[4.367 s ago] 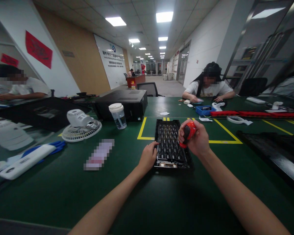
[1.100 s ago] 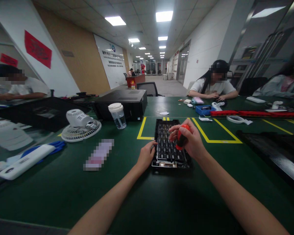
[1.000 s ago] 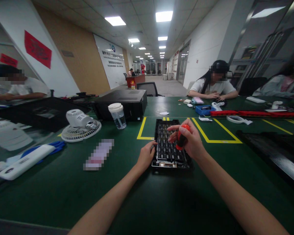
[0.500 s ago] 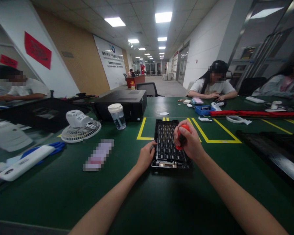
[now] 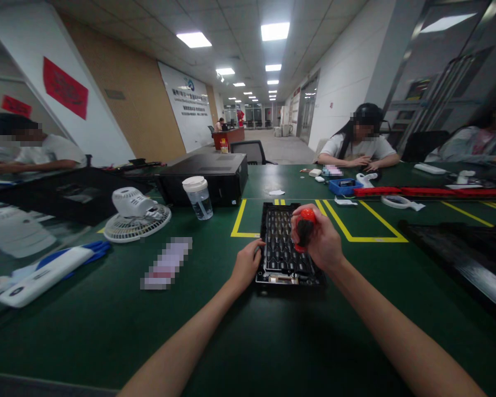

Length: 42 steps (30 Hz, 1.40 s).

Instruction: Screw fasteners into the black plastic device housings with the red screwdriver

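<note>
In the head view a black case [image 5: 271, 259] lies on the green table, with rows of dark, shiny rounded cells inside and a metallic strip along its near end. My left hand [image 5: 247, 264] grips the case's left edge, fingers curled at the rim. Over the right half of the case, my right hand [image 5: 326, 242] is wrapped round a screwdriver [image 5: 306, 223] with a red and black handle. The handle's end points towards me, and the shaft and tip are hidden behind it and the hand.
Left of the case are a phone [image 5: 167, 263], a lidded cup [image 5: 198, 197], a white fan [image 5: 137, 214] and a large black box [image 5: 206, 173]. Black panels [image 5: 463, 264] lie at right. Beyond yellow tape lines, a blue tray [image 5: 344, 186] stands before a seated person [image 5: 359, 144].
My right hand has turned a little around the screwdriver handle, so more of its red end and black side shows. My left hand and the case have stayed put.
</note>
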Each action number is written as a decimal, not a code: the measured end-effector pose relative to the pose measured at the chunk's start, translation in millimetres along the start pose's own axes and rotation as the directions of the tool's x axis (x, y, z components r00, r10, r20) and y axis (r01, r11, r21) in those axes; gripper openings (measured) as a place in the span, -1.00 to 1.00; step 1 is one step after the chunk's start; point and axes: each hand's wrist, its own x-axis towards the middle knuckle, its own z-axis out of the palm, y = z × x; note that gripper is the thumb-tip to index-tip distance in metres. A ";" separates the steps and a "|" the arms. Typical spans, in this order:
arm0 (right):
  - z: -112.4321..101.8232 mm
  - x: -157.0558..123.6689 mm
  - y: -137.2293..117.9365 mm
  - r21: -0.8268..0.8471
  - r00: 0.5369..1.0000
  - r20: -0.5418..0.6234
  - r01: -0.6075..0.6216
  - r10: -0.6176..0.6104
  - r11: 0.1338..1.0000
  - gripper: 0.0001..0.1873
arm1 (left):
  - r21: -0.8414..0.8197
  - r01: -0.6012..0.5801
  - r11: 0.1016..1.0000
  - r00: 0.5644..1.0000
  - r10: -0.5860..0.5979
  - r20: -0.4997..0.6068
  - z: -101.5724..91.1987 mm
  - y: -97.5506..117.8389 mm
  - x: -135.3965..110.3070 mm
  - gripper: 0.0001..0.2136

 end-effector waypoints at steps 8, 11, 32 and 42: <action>-2.7 1.8 0.3 -0.016 0.999 -0.019 -0.035 0.035 0.999 -0.70 | 0.002 0.018 1.000 1.000 -0.018 0.006 -1.3 1.7 0.1 -0.74; -5.0 2.7 1.2 -0.036 0.999 -0.004 -0.042 0.042 0.998 -0.70 | 0.001 0.019 1.000 1.000 -0.019 0.005 -1.9 2.3 0.0 -0.74; -14.4 6.6 -3.9 -0.073 0.993 0.063 -0.095 0.100 0.993 -0.87 | -0.008 0.016 1.000 1.000 -0.016 0.003 -2.2 2.5 0.2 -0.74; -19.1 6.0 -6.3 -0.111 0.994 0.074 -0.075 0.083 0.991 -0.92 | -0.001 -0.003 1.000 1.000 0.003 -0.009 -0.6 1.1 0.5 -0.74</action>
